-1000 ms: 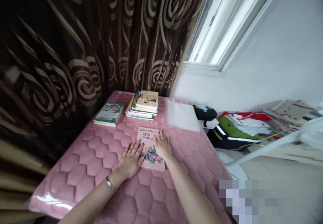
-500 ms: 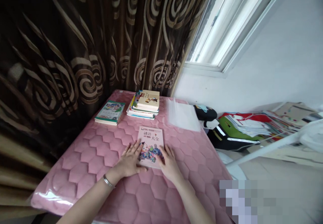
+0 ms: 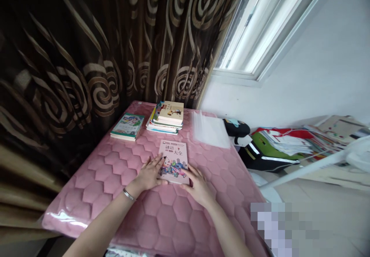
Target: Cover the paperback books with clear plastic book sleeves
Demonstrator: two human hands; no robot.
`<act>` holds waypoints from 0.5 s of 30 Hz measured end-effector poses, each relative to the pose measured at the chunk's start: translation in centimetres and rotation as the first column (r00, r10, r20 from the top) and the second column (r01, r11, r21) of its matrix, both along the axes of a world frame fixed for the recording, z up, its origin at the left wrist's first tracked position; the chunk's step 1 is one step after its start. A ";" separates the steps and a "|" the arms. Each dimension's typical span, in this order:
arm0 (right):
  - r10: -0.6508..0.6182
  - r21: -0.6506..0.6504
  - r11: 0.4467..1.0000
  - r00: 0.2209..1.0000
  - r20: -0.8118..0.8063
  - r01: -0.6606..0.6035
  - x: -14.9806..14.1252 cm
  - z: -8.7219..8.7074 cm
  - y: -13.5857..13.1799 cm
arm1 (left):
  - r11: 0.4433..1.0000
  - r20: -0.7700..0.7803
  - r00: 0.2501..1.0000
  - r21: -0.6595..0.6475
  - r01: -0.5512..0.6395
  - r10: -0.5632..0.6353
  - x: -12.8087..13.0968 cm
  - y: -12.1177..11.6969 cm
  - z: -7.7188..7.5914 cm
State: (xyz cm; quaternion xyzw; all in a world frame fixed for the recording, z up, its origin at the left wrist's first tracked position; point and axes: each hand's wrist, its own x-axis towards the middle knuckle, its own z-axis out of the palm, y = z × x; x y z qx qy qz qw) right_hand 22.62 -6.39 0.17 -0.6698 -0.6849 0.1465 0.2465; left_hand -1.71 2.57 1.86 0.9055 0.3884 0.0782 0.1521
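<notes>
A paperback riddle book [image 3: 173, 160] lies flat on a pink quilted mattress [image 3: 95, 183], its cover showing cartoon figures and Chinese title characters. My left hand [image 3: 148, 174] rests flat against the book's lower left edge, with a silver bangle [image 3: 128, 195] on the wrist. My right hand [image 3: 199, 190] lies at the book's lower right corner, its fingertips touching the corner. Neither hand grips the book. Farther back stand a stack of books [image 3: 167, 119] and a single green-covered book [image 3: 127, 126].
A clear plastic sleeve [image 3: 210, 129] lies at the mattress's far right. A dark swirl-patterned curtain [image 3: 72, 56] hangs along the left side, below a bright window [image 3: 260, 29] to the right. A black bag [image 3: 267, 163] and piled papers [image 3: 286, 143] sit beyond the right edge.
My right hand has slid from the book's cover down to its lower right corner, uncovering the title. My left hand has shifted slightly along the lower left edge.
</notes>
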 end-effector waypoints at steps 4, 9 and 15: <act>-0.026 0.007 1.000 1.000 0.004 0.026 0.0 0.0 0.3 | 0.999 0.014 0.999 0.013 -0.041 0.041 0.3 0.4 -0.3; -0.036 0.042 0.999 0.999 0.036 0.034 0.1 0.0 0.3 | 0.988 0.165 0.985 0.134 -0.080 0.058 0.4 -0.8 -0.9; -0.088 0.125 0.990 0.985 0.148 0.070 -1.9 0.8 -0.1 | 0.982 0.287 0.958 0.183 -0.038 -0.016 0.8 -2.3 -1.0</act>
